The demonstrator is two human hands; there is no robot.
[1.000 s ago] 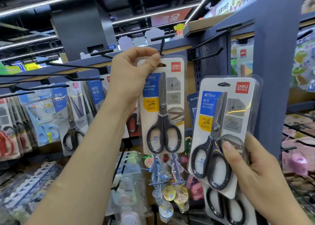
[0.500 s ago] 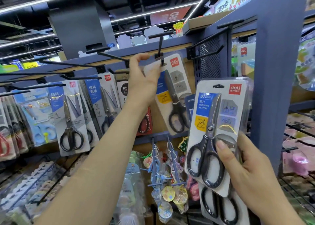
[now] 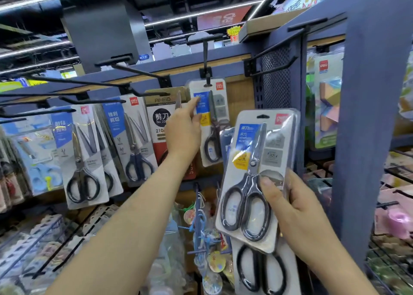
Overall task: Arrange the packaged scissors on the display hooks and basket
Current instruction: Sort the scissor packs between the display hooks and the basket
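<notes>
My left hand (image 3: 183, 129) is up at the far rack with its fingers loose and gripping nothing. The forefinger is stretched out and its tip touches the left edge of the hung pack (image 3: 220, 124). That pack dangles by its top slot from a black hook (image 3: 206, 71), a little left of the scene's middle. It is a white card under a clear blister, with a red logo in the top right corner, a blue label above a yellow tag on the left and grey squares on the right. The scissors point up, with black loop handles at the bottom.

My right hand (image 3: 297, 214) grips the front pack (image 3: 252, 160), nearer and lower right. The thumb presses on the blister just above the handles and the fingers curl round the right edge. It has the same card, the same red logo, blue and yellow labels, steel blades and black handles. It tilts slightly, top to the right. A lower pack (image 3: 263, 270) shows beneath it in the same grip, only its black handles visible.

Left of the hung pack hangs a red-and-black carded pack (image 3: 159, 120).
</notes>
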